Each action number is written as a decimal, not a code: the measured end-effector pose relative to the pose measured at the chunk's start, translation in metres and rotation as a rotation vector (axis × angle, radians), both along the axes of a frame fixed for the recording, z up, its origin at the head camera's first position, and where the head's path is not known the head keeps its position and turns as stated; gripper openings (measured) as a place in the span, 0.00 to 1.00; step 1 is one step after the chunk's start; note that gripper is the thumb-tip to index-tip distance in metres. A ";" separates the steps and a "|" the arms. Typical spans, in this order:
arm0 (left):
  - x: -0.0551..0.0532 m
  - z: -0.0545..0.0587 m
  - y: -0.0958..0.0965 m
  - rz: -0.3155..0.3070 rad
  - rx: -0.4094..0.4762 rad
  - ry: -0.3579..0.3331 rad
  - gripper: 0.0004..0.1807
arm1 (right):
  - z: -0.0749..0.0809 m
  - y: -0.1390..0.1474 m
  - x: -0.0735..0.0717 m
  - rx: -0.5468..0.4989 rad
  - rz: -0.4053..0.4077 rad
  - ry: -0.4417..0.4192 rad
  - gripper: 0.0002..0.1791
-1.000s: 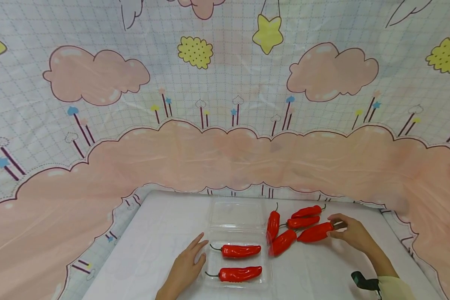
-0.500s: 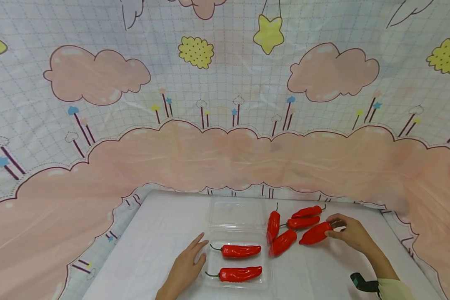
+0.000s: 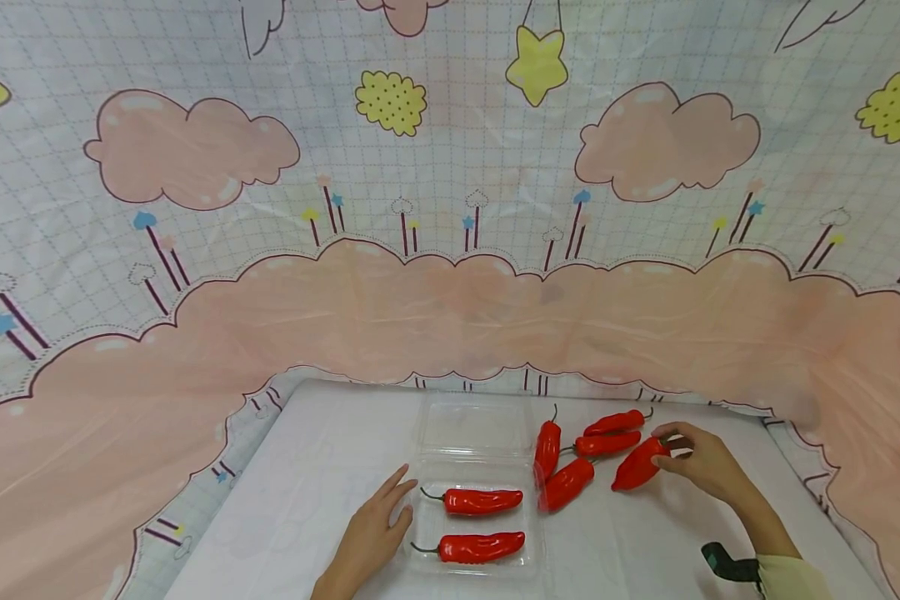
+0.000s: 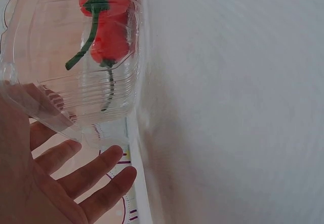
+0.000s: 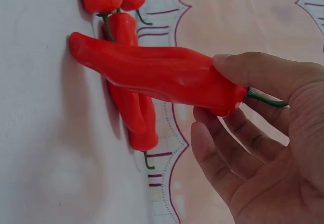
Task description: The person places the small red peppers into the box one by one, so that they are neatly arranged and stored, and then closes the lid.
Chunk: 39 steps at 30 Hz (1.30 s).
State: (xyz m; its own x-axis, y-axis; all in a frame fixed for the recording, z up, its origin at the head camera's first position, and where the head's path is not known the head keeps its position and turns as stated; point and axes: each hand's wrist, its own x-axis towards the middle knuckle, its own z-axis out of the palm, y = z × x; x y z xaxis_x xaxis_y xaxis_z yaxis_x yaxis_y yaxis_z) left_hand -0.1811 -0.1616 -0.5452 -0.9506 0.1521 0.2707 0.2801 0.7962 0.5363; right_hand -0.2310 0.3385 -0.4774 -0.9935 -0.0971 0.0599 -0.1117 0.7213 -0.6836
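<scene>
My right hand pinches a red chili pepper near its stem end, thumb on one side and fingers on the other. Its tip points toward the front left in the head view. Beside the clear plastic box, my left hand rests with fingers spread, touching or nearly touching its left wall. Inside the box lie two red peppers, a rear pepper and a front pepper, stems to the left. In the left wrist view the left fingers are loosely extended by the box's end.
Several more red peppers lie on the white table right of the box, one against its wall. The box's clear lid is folded back behind it. A patterned cloth hangs behind the table.
The pepper in my right hand has swung, its tip moving right and toward the front, so it slants more steeply. My left hand and the box have stayed put.
</scene>
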 end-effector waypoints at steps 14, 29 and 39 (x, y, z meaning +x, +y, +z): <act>0.000 0.000 0.000 0.001 -0.007 -0.004 0.21 | -0.003 -0.007 0.000 0.010 0.009 0.076 0.23; -0.001 0.002 0.000 0.000 -0.006 -0.019 0.21 | 0.008 -0.019 0.005 -0.029 0.011 0.116 0.23; 0.000 -0.001 0.000 0.002 -0.009 -0.005 0.21 | 0.015 -0.032 0.014 0.002 0.017 0.220 0.23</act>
State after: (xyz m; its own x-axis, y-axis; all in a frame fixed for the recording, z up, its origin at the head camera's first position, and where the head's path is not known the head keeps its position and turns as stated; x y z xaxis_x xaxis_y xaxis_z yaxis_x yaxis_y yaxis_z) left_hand -0.1815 -0.1613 -0.5463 -0.9521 0.1527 0.2649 0.2761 0.8016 0.5303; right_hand -0.2174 0.3061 -0.4622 -0.9548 -0.1141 0.2744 -0.2699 0.7197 -0.6397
